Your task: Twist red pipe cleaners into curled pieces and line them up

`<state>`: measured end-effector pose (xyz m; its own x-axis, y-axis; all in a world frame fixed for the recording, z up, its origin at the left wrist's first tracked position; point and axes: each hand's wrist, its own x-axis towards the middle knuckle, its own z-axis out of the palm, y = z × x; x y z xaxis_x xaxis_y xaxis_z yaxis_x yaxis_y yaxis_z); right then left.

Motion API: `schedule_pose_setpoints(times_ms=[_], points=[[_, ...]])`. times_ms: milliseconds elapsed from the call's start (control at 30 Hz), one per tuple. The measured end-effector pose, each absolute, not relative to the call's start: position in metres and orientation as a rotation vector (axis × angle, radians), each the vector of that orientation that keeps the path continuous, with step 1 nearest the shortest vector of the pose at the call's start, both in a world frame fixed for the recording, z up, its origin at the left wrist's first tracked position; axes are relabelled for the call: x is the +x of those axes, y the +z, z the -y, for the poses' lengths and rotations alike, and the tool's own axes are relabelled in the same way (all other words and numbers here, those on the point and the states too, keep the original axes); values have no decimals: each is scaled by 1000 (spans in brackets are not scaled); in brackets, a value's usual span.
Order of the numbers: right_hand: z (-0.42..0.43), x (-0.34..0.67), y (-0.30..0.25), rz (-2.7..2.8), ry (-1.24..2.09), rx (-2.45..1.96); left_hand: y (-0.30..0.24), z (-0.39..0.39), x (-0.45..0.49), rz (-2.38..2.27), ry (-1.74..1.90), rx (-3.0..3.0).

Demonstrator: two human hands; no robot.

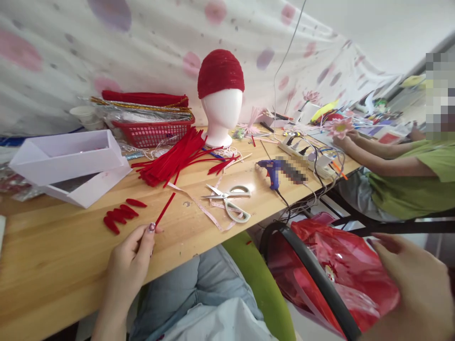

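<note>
My left hand [137, 253] is closed in a pinch on a red chenille stem [166, 209], which slants up and away above the table's front edge. Just left of it lie several red chenille petal shapes [120, 214]. Beyond the stem's tip is a bundle of red chenille stems [168, 158]. My right hand [415, 279] is off the table at the right, over a bin with a red plastic bag [341, 265]. Its fingers look bent but are blurred, so their grip is unclear. Scissors [227, 195] lie spread on a pink measuring tape [208, 214].
A white mannequin head [222, 113] in a red wrap stands at the back beside a red basket [154, 132]. White boxes [71, 156] occupy the left. A blue glue gun [272, 171] lies near a power strip [307, 158] with cords. A co-worker [401, 166] holds a pink flower at right.
</note>
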<state>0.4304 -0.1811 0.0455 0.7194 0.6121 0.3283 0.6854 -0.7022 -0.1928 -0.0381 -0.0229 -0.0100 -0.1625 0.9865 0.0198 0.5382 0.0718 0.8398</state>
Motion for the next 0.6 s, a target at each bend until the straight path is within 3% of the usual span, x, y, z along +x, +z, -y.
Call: schedule_pose_setpoints(times_ms=[133, 267, 433, 600], points=[[151, 357, 44, 1233, 139, -2305, -7, 25, -36, -1779, 994, 1544], [106, 307, -16, 1654, 659, -2186, -9, 25, -37, -1778, 992, 1586], [79, 296, -115, 1727, 670, -2280, -10, 25, -37, -1756, 1015, 1595], [82, 305, -165, 1767, 669, -2371, -11, 26, -36, -1741, 1030, 1557]])
